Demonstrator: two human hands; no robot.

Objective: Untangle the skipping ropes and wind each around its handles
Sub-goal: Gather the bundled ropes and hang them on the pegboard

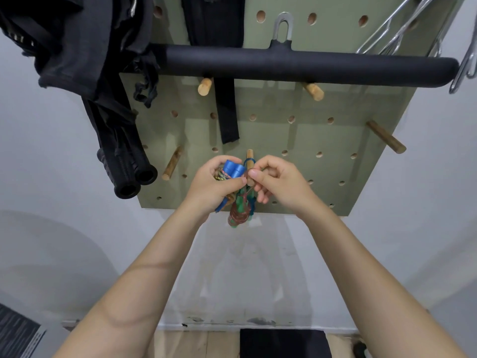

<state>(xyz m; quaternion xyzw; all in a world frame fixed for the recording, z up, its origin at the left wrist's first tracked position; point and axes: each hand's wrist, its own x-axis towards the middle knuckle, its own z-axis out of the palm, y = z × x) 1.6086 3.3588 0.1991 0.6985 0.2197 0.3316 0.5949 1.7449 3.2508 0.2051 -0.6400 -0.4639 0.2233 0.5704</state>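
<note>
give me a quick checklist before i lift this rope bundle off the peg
1. Left hand grips the blue handles: ok, fingers curl round them.
2. Right hand has the rope at the wooden peg: ok, it pinches a strand there.
3. Blue loop free of the peg: not ok, it sits hooked over it.
4. Ropes separated: not ok, the reddish and green coils hang bunched together below the hands.
5. Number of ropes in the bundle: cannot tell, strands overlap.
6. Neighbouring black grips out of the way: ok, they hang apart to the left.
</note>
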